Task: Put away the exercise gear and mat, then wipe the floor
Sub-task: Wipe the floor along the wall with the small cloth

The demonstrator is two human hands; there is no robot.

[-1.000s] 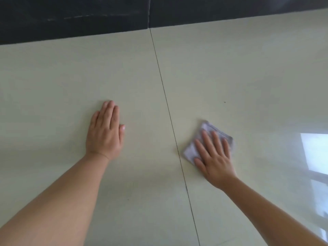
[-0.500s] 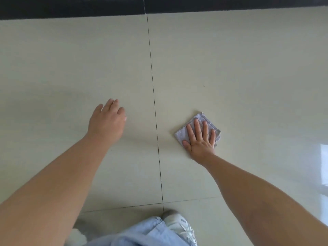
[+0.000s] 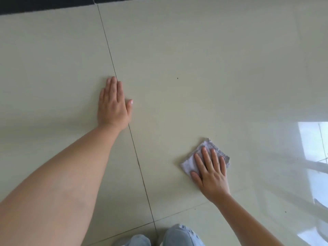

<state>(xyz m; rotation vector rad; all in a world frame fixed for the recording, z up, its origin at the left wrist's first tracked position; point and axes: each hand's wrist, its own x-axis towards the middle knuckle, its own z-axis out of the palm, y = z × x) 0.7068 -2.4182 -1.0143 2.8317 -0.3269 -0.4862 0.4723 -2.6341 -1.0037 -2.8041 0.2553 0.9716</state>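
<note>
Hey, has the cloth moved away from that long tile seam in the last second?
Yes. The gray cloth under the right hand lay almost against the long grout line a second ago; now it sits well to the right of it.

Glossy pale floor tiles [image 3: 195, 50] meet at a dark grout line [image 3: 110, 55]; beyond it a black strip [image 3: 44, 4], right of it a window's reflection [image 3: 312, 139].
</note>
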